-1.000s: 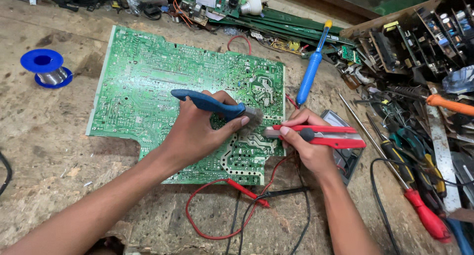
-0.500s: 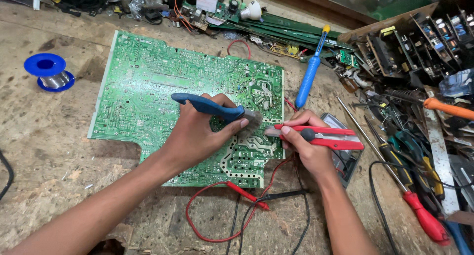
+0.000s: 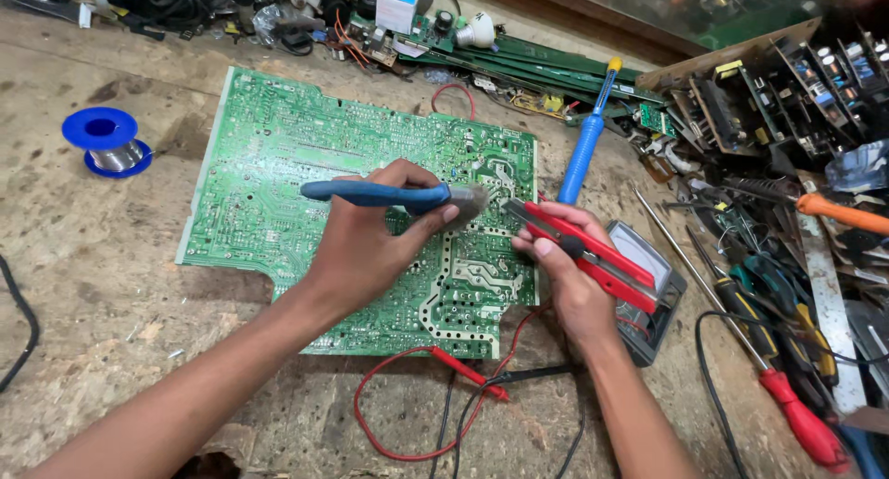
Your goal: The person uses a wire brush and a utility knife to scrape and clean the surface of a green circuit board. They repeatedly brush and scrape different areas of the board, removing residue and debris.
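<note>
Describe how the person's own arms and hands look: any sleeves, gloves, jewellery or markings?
Both forearms are bare as far as the frame shows, with no sleeves in view. The left hand and right hand wear no gloves. No rings, watch, bands or markings show on either wrist or on the fingers. Nails look short and plain.

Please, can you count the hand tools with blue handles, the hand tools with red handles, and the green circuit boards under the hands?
Blue-handled tools: 2, the soldering iron in the left hand and the blue screwdriver lying on the bench.
Red-handled tools: 2, the pliers in the right hand and the red screwdriver.
Green circuit boards under the hands: 1, the large board.
Total: 5
</note>
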